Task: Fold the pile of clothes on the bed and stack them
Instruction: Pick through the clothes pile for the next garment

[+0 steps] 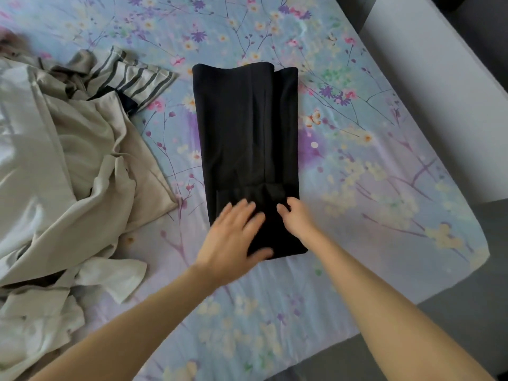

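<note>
A black garment [247, 127] lies folded into a long narrow strip in the middle of the floral bed sheet [371, 174], its length running away from me. My left hand [233, 237] rests flat on its near end with fingers spread. My right hand [297, 218] sits on the same end, just to the right, fingers curled down onto the fabric; whether they pinch it is unclear. A loose pile of beige clothes [68, 174] lies at the left, with a grey-striped piece [132, 78] at its far side.
The bed's right edge meets a white panel [439, 78] running along it. Grey floor [467, 312] shows at the lower right past the bed corner. A dark item [127, 101] peeks out under the striped piece.
</note>
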Available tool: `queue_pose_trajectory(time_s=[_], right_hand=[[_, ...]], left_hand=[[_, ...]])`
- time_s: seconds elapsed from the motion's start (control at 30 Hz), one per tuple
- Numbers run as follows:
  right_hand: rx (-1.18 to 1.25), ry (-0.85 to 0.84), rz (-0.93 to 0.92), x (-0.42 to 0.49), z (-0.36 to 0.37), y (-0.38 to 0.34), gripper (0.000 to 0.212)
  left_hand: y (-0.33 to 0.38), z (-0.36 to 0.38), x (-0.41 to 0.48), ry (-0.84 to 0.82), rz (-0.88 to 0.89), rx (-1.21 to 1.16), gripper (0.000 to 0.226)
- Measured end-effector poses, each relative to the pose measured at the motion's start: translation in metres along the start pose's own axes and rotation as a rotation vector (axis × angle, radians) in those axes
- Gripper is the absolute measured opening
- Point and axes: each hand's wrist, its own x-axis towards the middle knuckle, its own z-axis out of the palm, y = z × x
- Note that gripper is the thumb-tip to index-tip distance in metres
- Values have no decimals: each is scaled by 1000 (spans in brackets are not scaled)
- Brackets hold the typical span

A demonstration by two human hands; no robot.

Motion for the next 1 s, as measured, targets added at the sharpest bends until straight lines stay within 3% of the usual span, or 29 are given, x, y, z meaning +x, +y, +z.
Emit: queue_pose_trajectory(time_s=[0.07,0.1,0.2,0.27,0.3,0.33,0.4,0.5,0.63,0.7,0.9,0.97,1.0], right_hand=[[-53,9,-20,-8,0,-5,42],[-133,63,-79,-15,-2,-8,41],[-499,430,-600,-55,-7,-9,45],[-749,313,-891,-76,-4,8,62],[-895,197,-929,-79,-4,18,69],[-995,118,-922,-78,-4,27,71],[-1009,47,-916,-75,-11,29,48],[-725,-193,-831,-96,-31,10,24],[-385,-710,-372,-141,-59,0,20],[-273,-706,-310,-137,-58,-1,25],[101,-358,-179,-74,-18,-6,43],[91,-332,-131,-60,-5,-7,42],[85,-319,-95,-57,0,-7,41]], left_hand=[[7,12,-13,-342,62,170,87],[8,18,-15,-421,22,191,90],[6,24,-8,-467,-90,152,91],[7,22,1,-464,-91,147,88],[8,19,4,-472,-87,131,85],[8,16,8,-480,-75,109,78],[6,4,14,-515,-28,38,60],[6,-22,4,-661,-5,-208,32],[8,-48,-32,-1040,-82,-561,30],[0,-50,-41,-1044,-269,-755,34],[-42,-24,-32,-669,-742,-961,64],[-48,-14,-35,-597,-764,-843,57],[-48,-12,-39,-532,-711,-667,54]])
